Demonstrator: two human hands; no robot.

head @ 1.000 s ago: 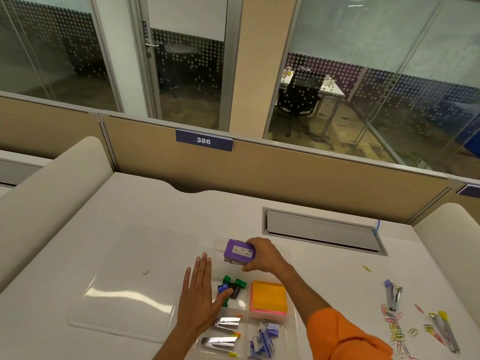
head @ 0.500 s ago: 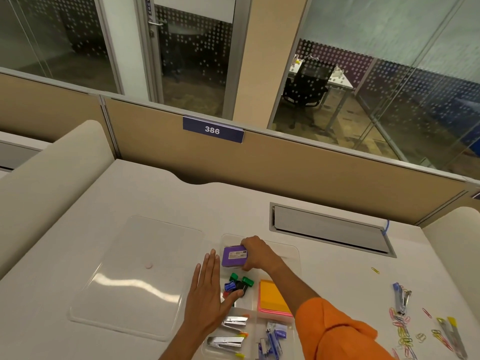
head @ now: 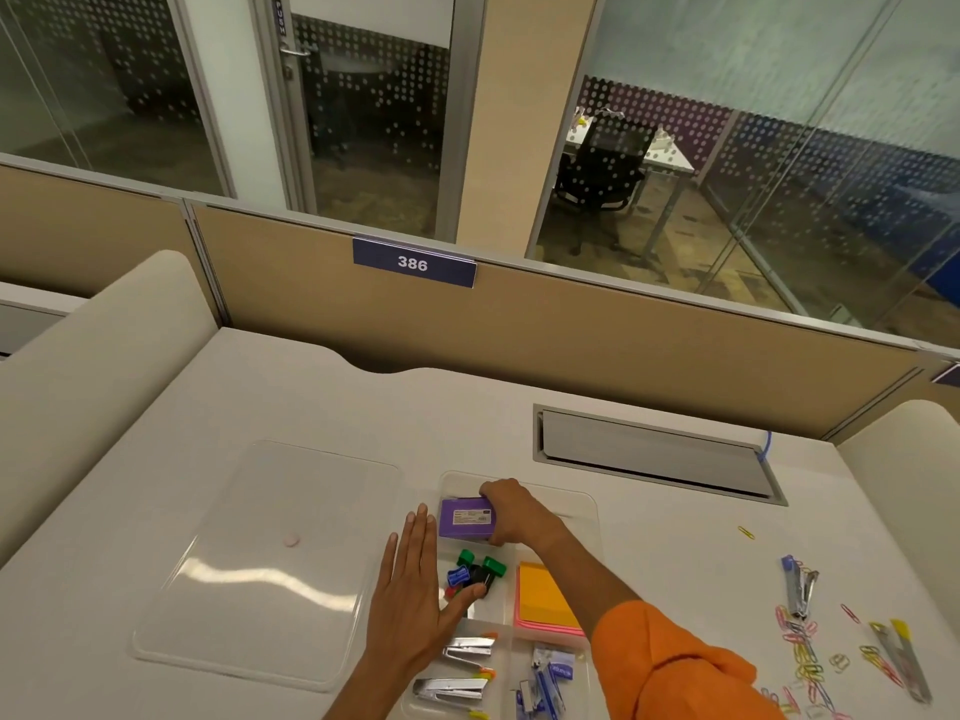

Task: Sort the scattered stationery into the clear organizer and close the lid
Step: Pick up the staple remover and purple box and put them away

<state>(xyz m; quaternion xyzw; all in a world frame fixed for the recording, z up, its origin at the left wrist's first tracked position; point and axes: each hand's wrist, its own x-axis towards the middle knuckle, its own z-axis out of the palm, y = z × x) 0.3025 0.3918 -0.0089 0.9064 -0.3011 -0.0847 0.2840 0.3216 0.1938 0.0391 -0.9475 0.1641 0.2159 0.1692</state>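
One worktop (head: 649, 563) carries all items. The clear lid (head: 270, 558) lies flat just left of the left hand (head: 415, 589), off the clear organizer (head: 582, 498), which sits under both hands. The left hand rests flat, fingers straight, along the organizer's left edge. The right hand (head: 511, 514) grips the purple box (head: 465, 518) at the far-left compartment, just beyond the left fingertips. An orange sticky pad (head: 543, 595) lies beneath the right forearm. Binder clips (head: 475, 571) lie at the left thumb tip. Loose paper clips (head: 800, 646) lie well right of the right hand.
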